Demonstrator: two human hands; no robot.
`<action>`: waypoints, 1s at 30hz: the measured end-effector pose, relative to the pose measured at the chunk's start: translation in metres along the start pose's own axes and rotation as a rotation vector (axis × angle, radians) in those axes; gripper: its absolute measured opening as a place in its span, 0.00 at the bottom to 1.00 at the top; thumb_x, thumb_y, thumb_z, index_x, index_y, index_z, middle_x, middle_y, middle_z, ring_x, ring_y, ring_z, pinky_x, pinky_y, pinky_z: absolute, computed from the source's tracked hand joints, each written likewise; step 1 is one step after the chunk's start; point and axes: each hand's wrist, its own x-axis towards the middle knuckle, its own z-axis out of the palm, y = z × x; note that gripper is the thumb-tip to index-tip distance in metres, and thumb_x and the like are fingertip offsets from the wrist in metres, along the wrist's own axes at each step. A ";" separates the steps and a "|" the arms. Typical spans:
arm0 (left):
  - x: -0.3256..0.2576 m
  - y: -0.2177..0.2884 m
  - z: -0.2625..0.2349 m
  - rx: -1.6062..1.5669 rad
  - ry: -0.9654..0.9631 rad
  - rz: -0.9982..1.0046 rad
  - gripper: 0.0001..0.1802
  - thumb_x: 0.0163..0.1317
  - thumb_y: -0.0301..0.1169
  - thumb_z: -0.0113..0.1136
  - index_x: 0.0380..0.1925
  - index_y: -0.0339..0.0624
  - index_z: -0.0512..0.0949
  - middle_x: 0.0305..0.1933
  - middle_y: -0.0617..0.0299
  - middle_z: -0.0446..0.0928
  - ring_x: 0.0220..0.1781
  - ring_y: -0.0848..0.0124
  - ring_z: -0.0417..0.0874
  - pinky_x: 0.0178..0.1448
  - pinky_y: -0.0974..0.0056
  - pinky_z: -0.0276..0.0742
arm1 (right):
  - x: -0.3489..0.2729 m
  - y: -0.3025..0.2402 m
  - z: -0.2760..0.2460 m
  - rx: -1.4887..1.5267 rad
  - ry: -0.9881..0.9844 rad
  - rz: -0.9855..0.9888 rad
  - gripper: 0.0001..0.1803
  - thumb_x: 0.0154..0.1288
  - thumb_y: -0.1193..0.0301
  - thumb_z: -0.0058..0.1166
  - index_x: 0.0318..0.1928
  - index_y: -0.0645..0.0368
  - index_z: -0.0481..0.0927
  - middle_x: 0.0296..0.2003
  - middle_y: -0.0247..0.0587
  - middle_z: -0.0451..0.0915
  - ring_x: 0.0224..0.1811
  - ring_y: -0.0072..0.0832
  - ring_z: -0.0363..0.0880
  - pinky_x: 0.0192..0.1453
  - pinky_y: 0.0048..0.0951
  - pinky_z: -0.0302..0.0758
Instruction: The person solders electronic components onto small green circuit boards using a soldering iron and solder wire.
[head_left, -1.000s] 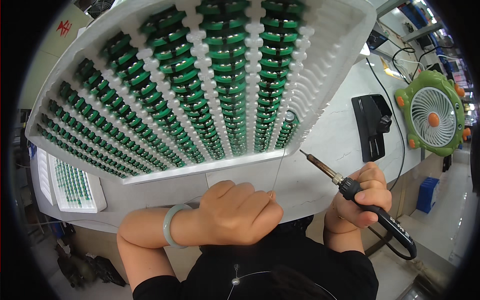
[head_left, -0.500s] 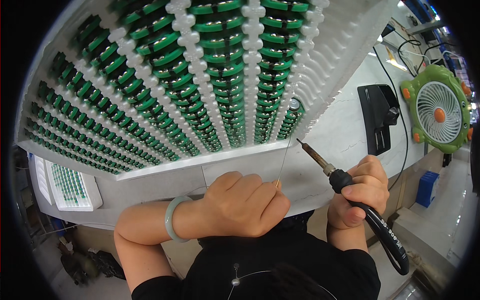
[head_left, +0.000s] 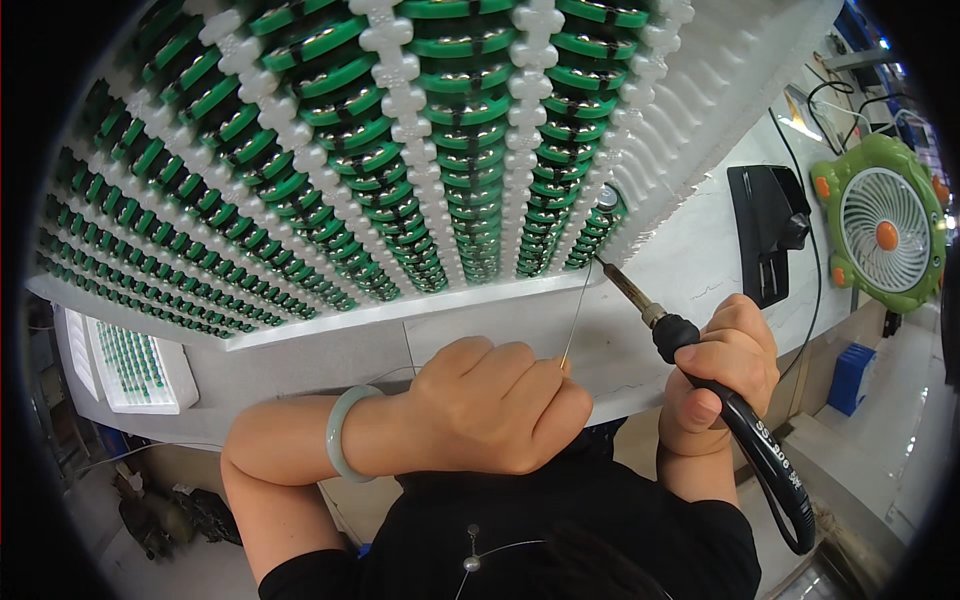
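Observation:
Closed around the black handle of a soldering iron (head_left: 757,440), my right hand (head_left: 725,365) angles its tip up and left. That tip meets the near end of the rightmost short row of round green circuit boards (head_left: 597,240). My left hand (head_left: 505,405) is a loose fist, pinching a thin solder wire (head_left: 576,318) between thumb and forefinger. The wire rises to the same spot as the tip; whether they touch is too small to tell. A large white foam tray (head_left: 700,110) holds the boards on edge in several rows, with silvery parts between them.
A black soldering iron stand (head_left: 760,235) lies right of the tray, beside a green and orange fan (head_left: 885,235). Cables run behind them. A smaller foam tray (head_left: 185,380) with green pieces sits at the left table edge. A blue box (head_left: 852,378) is at lower right.
The soldering iron's tip has moved slightly left and up to the end of the rightmost row. The wire's end stays at that row. The whole view has shifted a little.

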 end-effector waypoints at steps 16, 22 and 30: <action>-0.001 0.000 0.002 -0.028 -0.006 -0.002 0.13 0.35 0.23 0.52 0.09 0.47 0.58 0.13 0.70 0.52 0.14 0.78 0.56 0.14 0.74 0.46 | 0.001 0.005 -0.001 0.061 -0.047 -0.027 0.16 0.59 0.55 0.48 0.26 0.54 0.73 0.11 0.28 0.59 0.13 0.24 0.56 0.17 0.25 0.53; 0.011 0.002 -0.001 -0.122 -0.163 0.000 0.11 0.43 0.25 0.55 0.11 0.47 0.63 0.13 0.69 0.56 0.12 0.75 0.58 0.16 0.69 0.50 | 0.017 0.010 -0.025 0.032 -0.262 -0.086 0.11 0.47 0.62 0.58 0.24 0.54 0.74 0.12 0.29 0.63 0.14 0.26 0.60 0.17 0.27 0.56; 0.010 0.014 -0.013 -0.113 -0.162 -0.070 0.11 0.37 0.20 0.59 0.15 0.44 0.66 0.13 0.61 0.59 0.14 0.63 0.63 0.20 0.61 0.55 | 0.007 0.005 -0.022 0.172 0.091 -0.221 0.08 0.49 0.66 0.51 0.21 0.54 0.70 0.12 0.29 0.61 0.12 0.27 0.59 0.14 0.27 0.54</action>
